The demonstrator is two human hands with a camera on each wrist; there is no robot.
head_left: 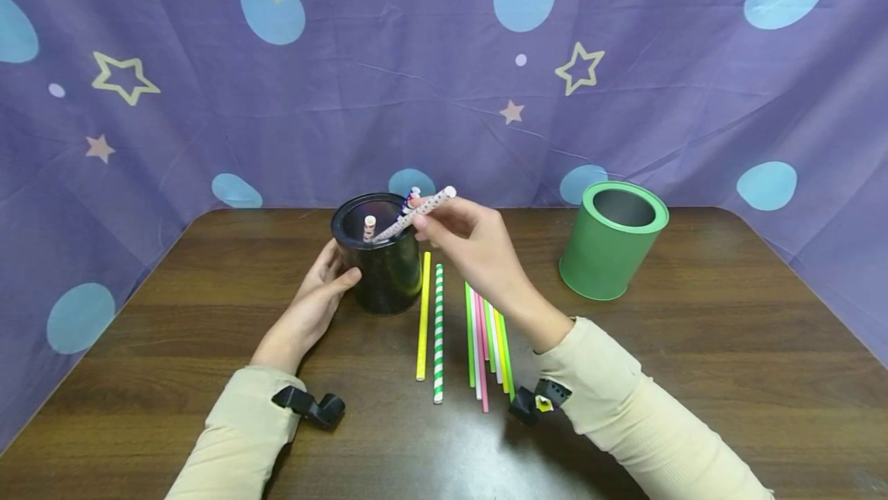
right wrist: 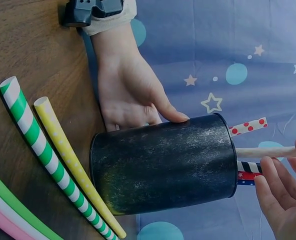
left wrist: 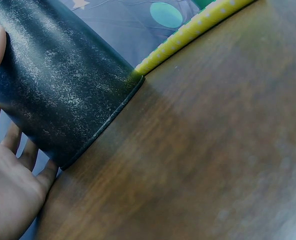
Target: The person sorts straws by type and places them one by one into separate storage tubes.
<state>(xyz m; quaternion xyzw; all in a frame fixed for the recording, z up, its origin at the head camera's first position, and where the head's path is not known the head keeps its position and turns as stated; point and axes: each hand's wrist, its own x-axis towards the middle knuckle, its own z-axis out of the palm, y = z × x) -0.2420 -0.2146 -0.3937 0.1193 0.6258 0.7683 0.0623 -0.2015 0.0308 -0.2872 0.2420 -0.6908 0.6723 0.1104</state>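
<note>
A black can [head_left: 385,280] stands on the table with its mouth up. My left hand [head_left: 315,303] holds its left side, thumb at the front and fingers reaching behind. Over the can's right rim, my right hand [head_left: 479,246] pinches a white paper straw with small dark specks [head_left: 437,199]; the straw's lower end slants into the mouth. Inside, a red-dotted paper straw [right wrist: 249,126] leans at the left. A black-and-white striped straw [right wrist: 249,167] and a red and blue star-patterned straw [right wrist: 247,179] stick out close to my right fingers. The straws' lower ends are hidden by the can.
Beside the can lie a yellow dotted straw [head_left: 422,330] and a green-and-white striped straw [head_left: 438,342]. Right of them, under my right wrist, several green, white, pink and yellow straws [head_left: 483,377] lie bunched. A green can [head_left: 603,253] stands at the back right, before a purple cloth [head_left: 444,61].
</note>
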